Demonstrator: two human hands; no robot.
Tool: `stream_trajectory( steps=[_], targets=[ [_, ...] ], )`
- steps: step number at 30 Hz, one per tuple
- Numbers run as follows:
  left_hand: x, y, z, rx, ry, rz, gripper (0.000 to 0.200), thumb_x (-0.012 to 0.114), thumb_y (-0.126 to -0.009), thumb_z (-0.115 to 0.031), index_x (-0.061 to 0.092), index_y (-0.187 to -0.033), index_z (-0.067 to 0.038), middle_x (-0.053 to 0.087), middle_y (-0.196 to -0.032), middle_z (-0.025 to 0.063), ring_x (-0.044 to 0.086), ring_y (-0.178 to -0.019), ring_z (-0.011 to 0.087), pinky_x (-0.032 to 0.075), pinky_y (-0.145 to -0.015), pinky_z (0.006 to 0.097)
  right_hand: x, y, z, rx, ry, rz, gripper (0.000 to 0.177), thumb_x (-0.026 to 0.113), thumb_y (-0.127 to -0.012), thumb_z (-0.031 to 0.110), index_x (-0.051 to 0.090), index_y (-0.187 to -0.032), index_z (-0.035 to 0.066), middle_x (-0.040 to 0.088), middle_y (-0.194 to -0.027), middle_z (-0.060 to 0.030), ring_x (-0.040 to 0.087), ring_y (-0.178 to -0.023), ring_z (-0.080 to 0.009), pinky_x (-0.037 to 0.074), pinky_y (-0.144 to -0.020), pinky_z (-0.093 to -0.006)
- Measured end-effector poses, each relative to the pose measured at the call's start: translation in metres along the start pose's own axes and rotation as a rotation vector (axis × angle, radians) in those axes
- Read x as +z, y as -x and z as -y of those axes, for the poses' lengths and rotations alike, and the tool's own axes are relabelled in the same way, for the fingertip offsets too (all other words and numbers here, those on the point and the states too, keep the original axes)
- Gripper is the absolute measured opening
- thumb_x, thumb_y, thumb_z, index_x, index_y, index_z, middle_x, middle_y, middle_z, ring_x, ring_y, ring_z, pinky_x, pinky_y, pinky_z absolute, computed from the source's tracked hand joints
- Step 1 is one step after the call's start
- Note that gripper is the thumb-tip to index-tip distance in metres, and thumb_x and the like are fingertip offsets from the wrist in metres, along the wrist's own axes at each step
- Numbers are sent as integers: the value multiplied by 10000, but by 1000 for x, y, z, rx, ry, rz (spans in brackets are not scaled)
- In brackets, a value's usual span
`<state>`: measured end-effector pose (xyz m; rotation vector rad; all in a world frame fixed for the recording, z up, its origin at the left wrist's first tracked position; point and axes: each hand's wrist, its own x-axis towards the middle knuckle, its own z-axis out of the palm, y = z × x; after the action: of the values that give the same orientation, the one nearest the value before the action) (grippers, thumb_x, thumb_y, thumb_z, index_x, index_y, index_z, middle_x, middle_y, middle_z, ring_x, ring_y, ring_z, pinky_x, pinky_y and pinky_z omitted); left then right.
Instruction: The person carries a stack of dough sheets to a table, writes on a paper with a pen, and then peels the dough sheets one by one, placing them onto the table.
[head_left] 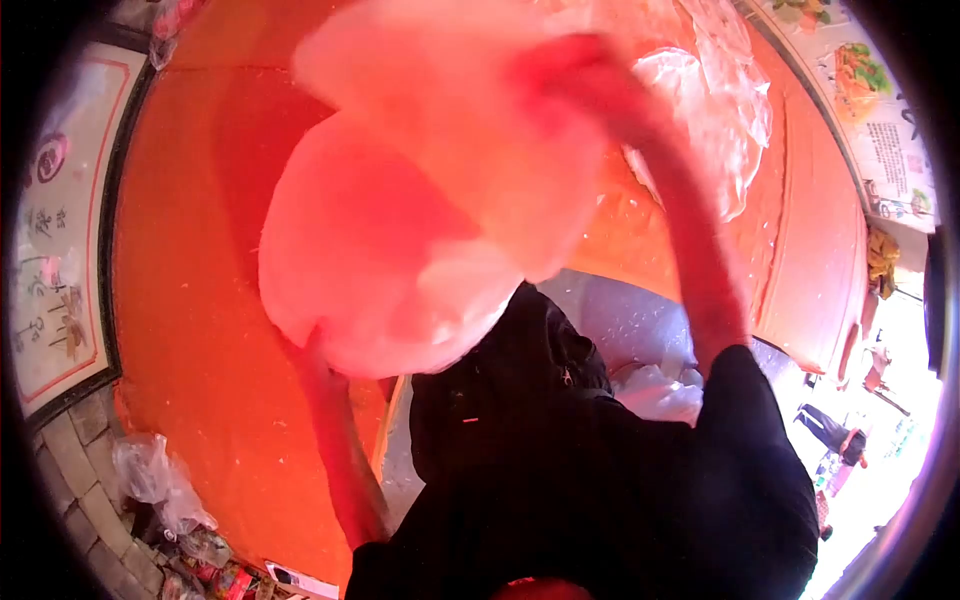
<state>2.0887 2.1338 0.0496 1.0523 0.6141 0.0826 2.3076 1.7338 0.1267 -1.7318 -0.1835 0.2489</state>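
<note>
A big, soft, fluffy white sheet, like wadding [360,240], spreads in front of me, looking pink in the light. Its upper part is blurred and seems to fold over or overlap the rounded lower part. My left hand [318,350] grips the lower left edge, its fingers mostly hidden by the sheet. At the upper right, my right hand [565,75] is closed on the raised part, smeared by motion, so single fingers do not show. Under the sheet lies an orange cloth [200,420] with small white flecks.
A pile of crumpled, thin white material [700,120] lies at the upper right. Clear plastic bags [160,485] and litter sit at the lower left by a brick wall [95,510]. Framed writing [65,230] stands at left, a printed poster [880,130] at right. A distant person [835,435] appears outside.
</note>
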Motion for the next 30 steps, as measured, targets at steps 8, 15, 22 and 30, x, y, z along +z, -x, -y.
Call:
stream_trajectory(
  steps=[8,15,22,30],
  targets=[
    [-48,-3,1,-129,2,10,651,638,-830,-4,377,-1427,-22,532,-1276,108,549,-1157,250,492,-953,387,-287,50,-32,168,760,-499,607,744,-804,400,618,-1237,-6,697,-1090,-145,677,-950,-229,552,-805,-344],
    [-40,17,-9,-125,-28,35,628,626,-822,25,401,-1407,-15,554,-1239,110,568,-1125,254,501,-942,388,2,52,-34,-10,156,-60,443,678,-896,54,546,-1314,-14,671,-1094,-90,656,-957,-153,543,-880,-293],
    [-7,14,-17,-87,-51,144,607,614,-815,55,424,-1387,-8,576,-1202,112,587,-1094,257,511,-931,390,238,98,19,-368,507,229,581,798,-737,217,602,-1249,23,643,-1026,-223,638,-845,-383,518,-726,-443],
    [-12,13,-14,-87,-53,153,585,601,-806,88,451,-1365,0,602,-1160,115,609,-1058,261,521,-918,392,269,93,13,-463,627,161,156,650,-756,96,638,-905,49,610,-709,-157,637,-638,-354,495,-540,-433]
  ],
)
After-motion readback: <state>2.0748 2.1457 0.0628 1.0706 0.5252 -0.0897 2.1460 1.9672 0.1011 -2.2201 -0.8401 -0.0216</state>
